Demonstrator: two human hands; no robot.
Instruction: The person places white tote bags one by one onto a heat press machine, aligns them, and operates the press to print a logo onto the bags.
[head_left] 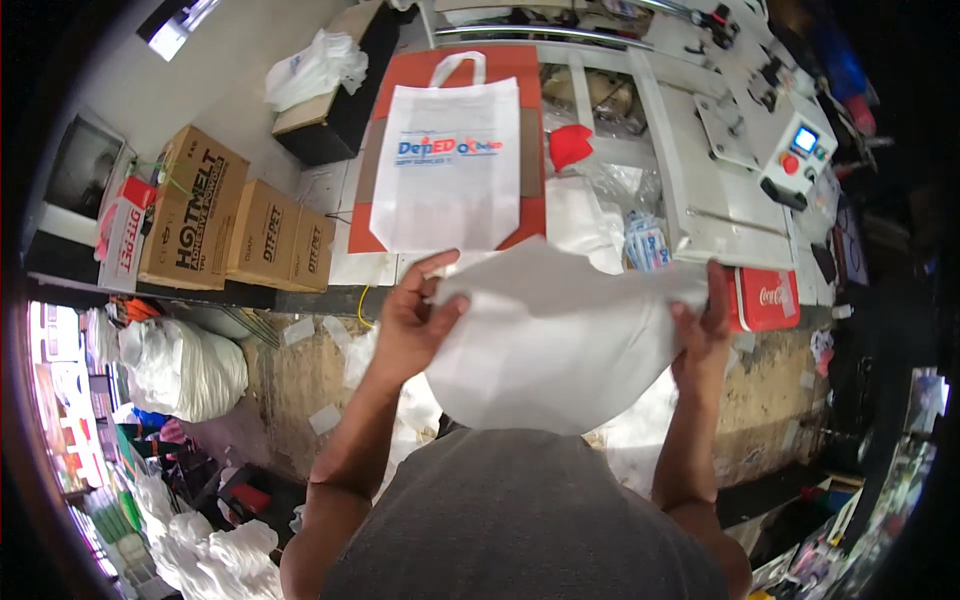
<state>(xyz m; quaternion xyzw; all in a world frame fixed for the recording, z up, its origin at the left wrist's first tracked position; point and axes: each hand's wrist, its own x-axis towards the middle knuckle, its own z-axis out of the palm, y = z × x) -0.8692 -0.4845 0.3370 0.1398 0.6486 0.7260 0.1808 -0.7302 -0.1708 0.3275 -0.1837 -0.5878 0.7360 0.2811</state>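
Between my two hands a plain white cloth-like sheet [550, 340] is stretched out in front of my body. Its upper edge is wavy, and I cannot tell whether it is a single sheet or a bag. My left hand [415, 320] is closed on its left side, thumb towards me. On the right side my right hand [703, 330] grips it, thumb and fingers at the edge. Beyond it, a white tote bag [445, 205] with blue and red print lies flat on an orange-red board [530, 110], its handle pointing away.
A white machine [795, 155] with a small screen and red button stands at the far right. Left are cardboard boxes [195, 210]. A red cloth [570, 148], printed packets [646, 240] and a red tray [765, 300] lie right of the board. A full white sack [185, 370] stands lower left.
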